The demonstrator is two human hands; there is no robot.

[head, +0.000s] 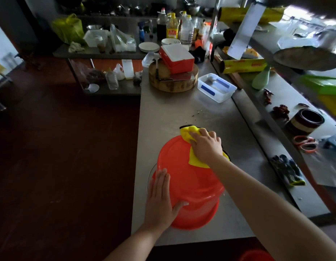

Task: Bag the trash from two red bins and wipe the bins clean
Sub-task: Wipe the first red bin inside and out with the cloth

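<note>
Left hand (pixel 159 196), right hand (pixel 206 146), one cloth (pixel 187 133), one bin (pixel 182 166).

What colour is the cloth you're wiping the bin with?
Yellow, with a dark backing at its edges; the cloth shows in the head view under the right hand.

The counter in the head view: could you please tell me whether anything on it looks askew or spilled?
Yes. The red-and-white box sits tilted on the round chopping block, next to a cleaver. A few crumbs lie on the counter beyond the yellow cloth. The red bin is upside down, which suits wiping.
</note>
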